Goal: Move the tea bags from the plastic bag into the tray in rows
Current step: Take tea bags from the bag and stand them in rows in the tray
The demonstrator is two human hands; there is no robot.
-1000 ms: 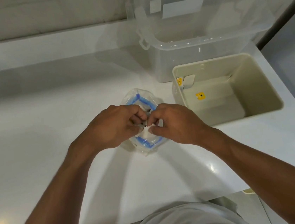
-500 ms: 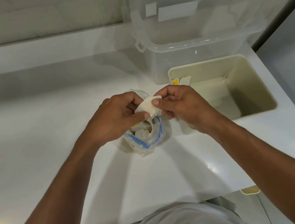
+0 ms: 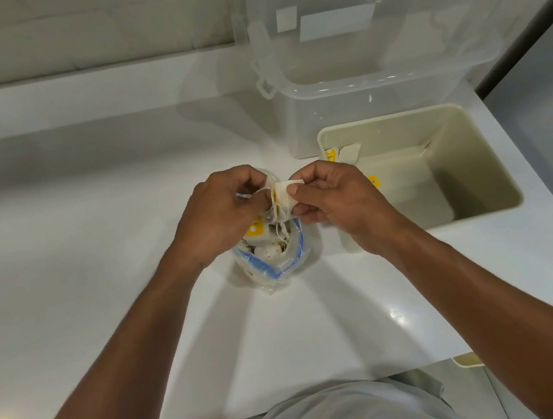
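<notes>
A clear plastic storage box (image 3: pixel 373 76) with a side latch stands at the back of a glossy white countertop (image 3: pixel 66 250), near a pale tiled wall (image 3: pixel 75 29). Two white rectangular labels (image 3: pixel 336 21) show on its far side.

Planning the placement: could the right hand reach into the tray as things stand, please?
Probably yes: the right hand, pinching a tea bag, is beside the tray, whose open top is unobstructed.

Head-worn camera looks steeply down, close over the counter (image 3: pixel 100 246)
</notes>
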